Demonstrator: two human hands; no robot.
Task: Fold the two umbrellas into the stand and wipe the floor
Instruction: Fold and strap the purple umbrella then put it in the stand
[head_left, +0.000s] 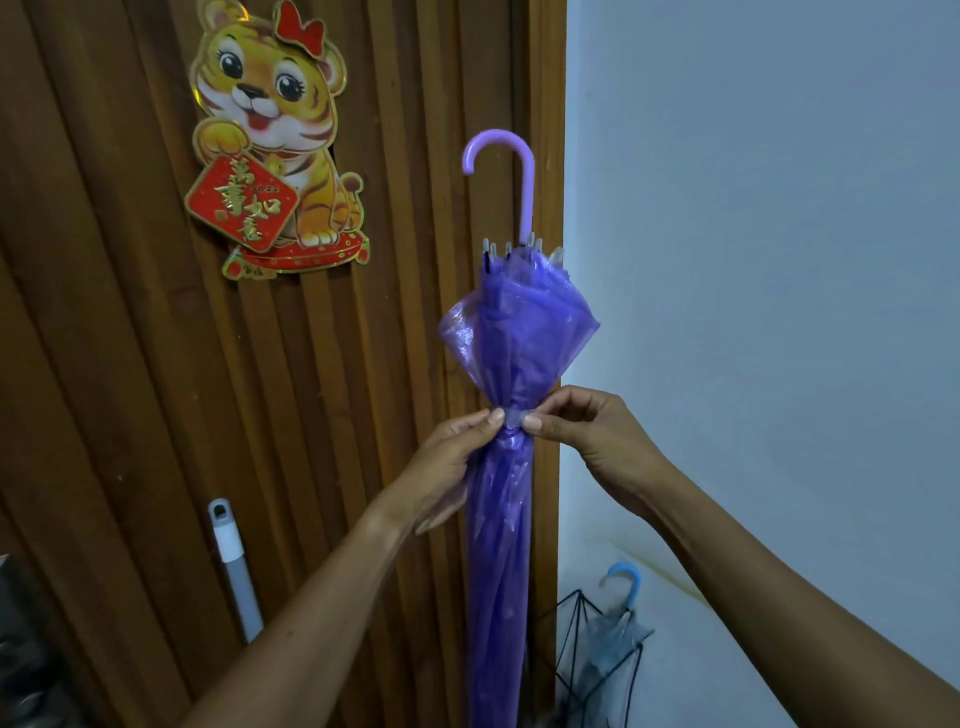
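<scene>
A folded purple umbrella (511, 332) stands upright in front of me, its hooked handle at the top. My left hand (452, 457) and my right hand (587, 426) pinch the clear closing strap around its middle from either side. The canopy flares loose above the strap and is bunched tight below it. Low at the right, a second umbrella with a blue hooked handle (626, 579) sits folded in a black wire stand (571, 623). The floor is not in view.
A brown slatted wooden door (130, 364) with a tiger decoration (275, 140) fills the left. A grey and white mop handle (234, 566) leans against it. A pale wall (779, 260) is on the right.
</scene>
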